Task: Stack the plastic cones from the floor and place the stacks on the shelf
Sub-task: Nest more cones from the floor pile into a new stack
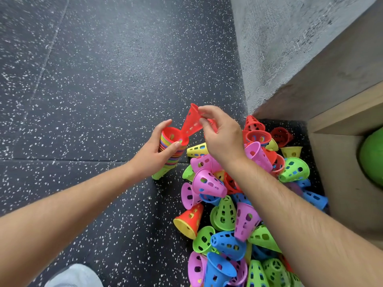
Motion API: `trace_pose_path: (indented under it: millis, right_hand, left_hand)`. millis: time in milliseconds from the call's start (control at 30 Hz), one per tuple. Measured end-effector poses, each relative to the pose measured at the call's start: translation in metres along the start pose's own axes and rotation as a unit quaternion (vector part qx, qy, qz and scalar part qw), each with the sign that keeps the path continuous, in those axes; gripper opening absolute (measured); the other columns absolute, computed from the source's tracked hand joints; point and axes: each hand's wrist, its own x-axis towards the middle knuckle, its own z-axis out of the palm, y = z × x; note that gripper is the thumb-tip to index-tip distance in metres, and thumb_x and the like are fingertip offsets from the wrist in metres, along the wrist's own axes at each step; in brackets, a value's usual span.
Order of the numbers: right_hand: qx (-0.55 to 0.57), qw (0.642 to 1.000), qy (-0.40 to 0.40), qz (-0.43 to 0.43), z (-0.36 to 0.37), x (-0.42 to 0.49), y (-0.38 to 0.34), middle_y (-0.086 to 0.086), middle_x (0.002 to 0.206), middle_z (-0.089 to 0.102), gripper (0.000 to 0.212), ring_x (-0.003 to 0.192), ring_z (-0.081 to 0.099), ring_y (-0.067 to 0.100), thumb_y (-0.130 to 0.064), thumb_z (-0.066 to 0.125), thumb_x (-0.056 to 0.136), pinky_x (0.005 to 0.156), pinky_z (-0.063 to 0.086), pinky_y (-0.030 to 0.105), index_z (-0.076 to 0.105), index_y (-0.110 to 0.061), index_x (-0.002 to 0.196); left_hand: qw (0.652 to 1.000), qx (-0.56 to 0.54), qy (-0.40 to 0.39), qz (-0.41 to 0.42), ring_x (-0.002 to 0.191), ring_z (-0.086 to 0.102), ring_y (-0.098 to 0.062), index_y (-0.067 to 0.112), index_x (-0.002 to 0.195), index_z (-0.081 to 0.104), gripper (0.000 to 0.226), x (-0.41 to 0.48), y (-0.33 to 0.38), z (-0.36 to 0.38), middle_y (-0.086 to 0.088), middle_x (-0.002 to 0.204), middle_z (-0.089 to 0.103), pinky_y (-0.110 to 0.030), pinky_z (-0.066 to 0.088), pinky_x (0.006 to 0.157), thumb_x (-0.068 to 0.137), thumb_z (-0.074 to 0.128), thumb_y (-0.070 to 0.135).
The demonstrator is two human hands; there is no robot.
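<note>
- Left hand (157, 150) grips the stack (171, 157), thumb and fingers curled round its side; open mouth up, green tip pointing down at the floor (93, 79)
- Right hand (221, 137) pinches a red cone (191, 123) near its upper end, thumb against fingertips
- Red cone tilted, lower end at the stack's mouth; cannot tell if it is seated
- Loose pile (226, 206) of pink, green, blue, yellow and red cones on the floor under my right forearm, beside the shelf (342, 112)
- Green ball (372, 158) inside the shelf
</note>
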Motion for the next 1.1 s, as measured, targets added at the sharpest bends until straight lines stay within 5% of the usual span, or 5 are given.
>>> trace_pose_path:
  millis: [200,400,633,900,1100]
  right_hand:
    - [0.025,0.999,0.014,-0.018,0.012,-0.009,-0.008,-0.014,0.105,0.073,0.018,0.099,0.066,0.001,-0.018,0.066,0.093,0.091,0.051,0.027,0.075,-0.024,0.108]
    - [-0.003,0.992,-0.123,-0.019,0.016,-0.021,-0.001,-0.012,0.107,0.065,0.020,0.100,0.058,-0.001,-0.018,0.066,0.090,0.095,0.045,0.020,0.074,-0.024,0.107]
    - [0.035,0.981,-0.188,0.032,0.020,-0.030,-0.008,-0.012,0.116,0.057,0.027,0.108,0.053,-0.002,-0.020,0.060,0.090,0.091,0.039,0.010,0.071,-0.031,0.112]
    - [0.050,0.978,-0.194,0.062,0.023,-0.027,0.005,-0.013,0.118,0.057,0.041,0.114,0.058,0.007,-0.030,0.051,0.082,0.103,0.049,0.038,0.064,-0.029,0.121]
    - [0.003,0.983,-0.174,0.052,0.017,-0.013,0.024,-0.006,0.120,0.057,0.032,0.108,0.060,0.008,-0.016,0.054,0.091,0.100,0.048,0.033,0.063,-0.019,0.122]
  left_hand:
    - [1.000,-0.004,-0.012,0.006,0.115,0.061,0.013,0.043,0.157,0.022,0.077,-0.001,-0.001,0.001,0.010,0.140,0.059,-0.024,0.044,0.107,0.094,0.065,0.052]
    - [0.999,-0.024,-0.040,0.010,0.111,0.057,0.022,0.034,0.162,0.011,0.081,0.001,0.002,0.000,0.021,0.134,0.053,0.001,0.040,0.092,0.098,0.060,0.036]
    - [0.996,-0.041,-0.071,0.019,0.122,0.062,0.001,0.052,0.152,0.016,0.069,0.000,-0.002,-0.005,0.004,0.140,0.059,-0.012,0.046,0.102,0.096,0.056,0.051]
    - [0.998,-0.049,-0.045,-0.005,0.114,0.069,-0.016,0.040,0.137,0.041,0.055,0.005,-0.002,-0.003,0.014,0.118,0.067,-0.035,0.055,0.102,0.093,0.067,0.058]
    - [0.999,-0.020,-0.046,-0.005,0.108,0.066,-0.009,0.032,0.137,0.041,0.050,0.006,0.002,0.003,0.008,0.122,0.064,-0.020,0.051,0.095,0.093,0.062,0.046]
